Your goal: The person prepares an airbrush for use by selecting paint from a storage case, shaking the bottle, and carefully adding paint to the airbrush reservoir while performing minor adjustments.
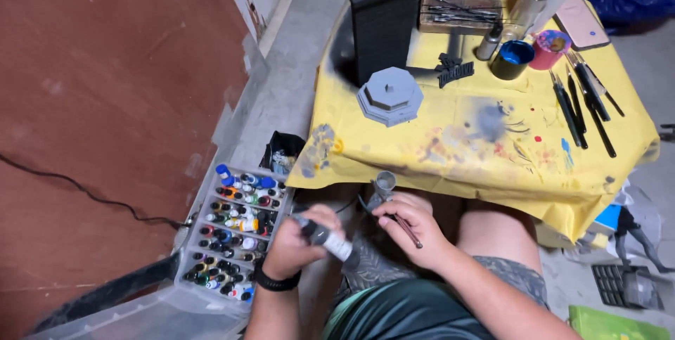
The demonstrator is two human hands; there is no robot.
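My left hand (299, 241) grips a small dark paint bottle (325, 237) with a white label, tilted toward my lap. My right hand (415, 224) holds a thin brush (408, 230) and a small grey cup-shaped part (383, 184) just below the table's front edge. Both hands hover over my knees, close together. On the yellow-covered table (492, 164) sits a grey octagonal model piece (390, 95) in front of a tall black block (383, 27).
A clear box of several paint bottles (235, 231) stands on the floor at my left. On the table's far side are a blue cup (512, 59), a pink cup (550, 48), black brushes (580, 104), a phone (581, 20) and a wooden tool tray (460, 9). A cable (84, 192) crosses the brown floor.
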